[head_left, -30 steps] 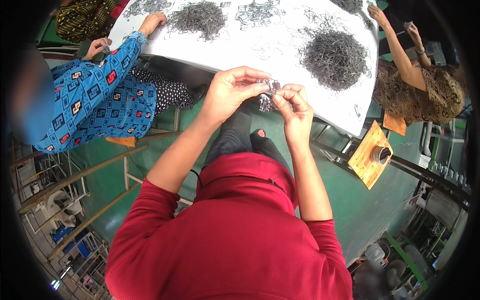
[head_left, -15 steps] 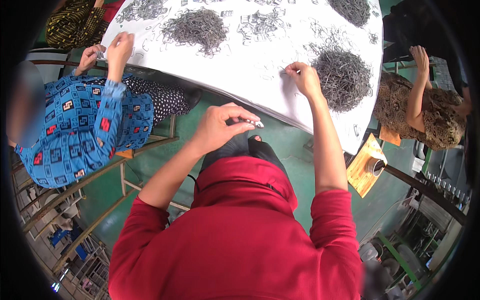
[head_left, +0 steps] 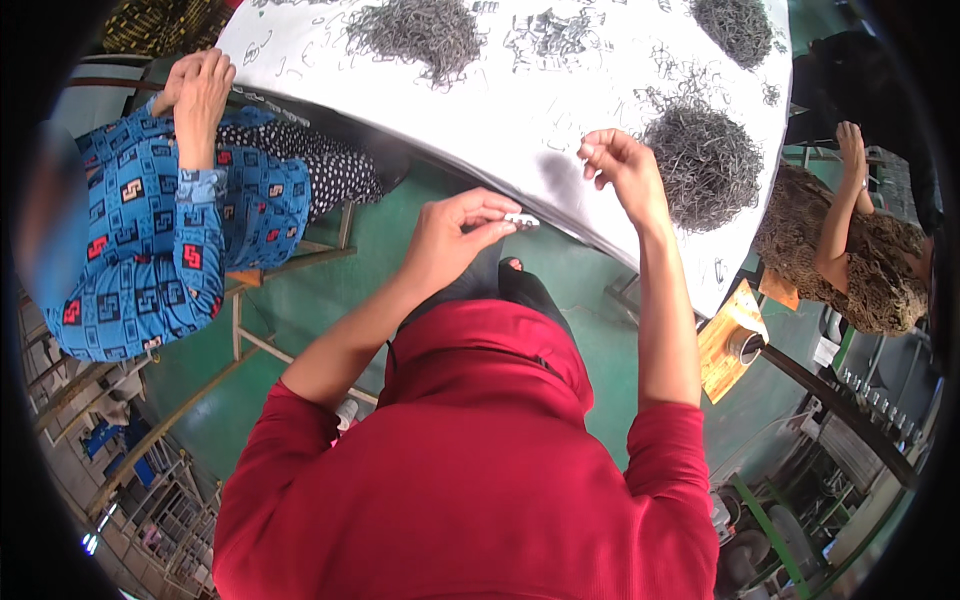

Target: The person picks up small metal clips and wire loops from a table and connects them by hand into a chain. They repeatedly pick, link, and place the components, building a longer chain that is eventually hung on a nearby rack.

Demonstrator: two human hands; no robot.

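Observation:
My left hand (head_left: pixel 450 238) is just off the near edge of the white-covered table (head_left: pixel 470 120). Its thumb and fingertips pinch a small pale strip with dark bits along it (head_left: pixel 522 220); its exact kind is too small to tell. Over the tabletop, my right hand (head_left: pixel 625 172) has its fingers curled and thumb near the index fingertip. Whatever it may hold is too small to make out. Beside it lies a big heap of dark, thin, bent wire pieces (head_left: pixel 708 168), apart from the fingers.
More wire heaps (head_left: pixel 430 38) lie farther back, with a looser cluster (head_left: pixel 558 40) between them. At left sits a co-worker in a patterned blue top (head_left: pixel 150 225), another person in brown (head_left: pixel 840 240) at right. A wooden stool (head_left: pixel 728 350) carries a round container (head_left: pixel 746 345).
My left hand has risen slightly toward the table edge with the strip. My right hand has turned and its fingers curl more. The blue-clad co-worker's hands have come together.

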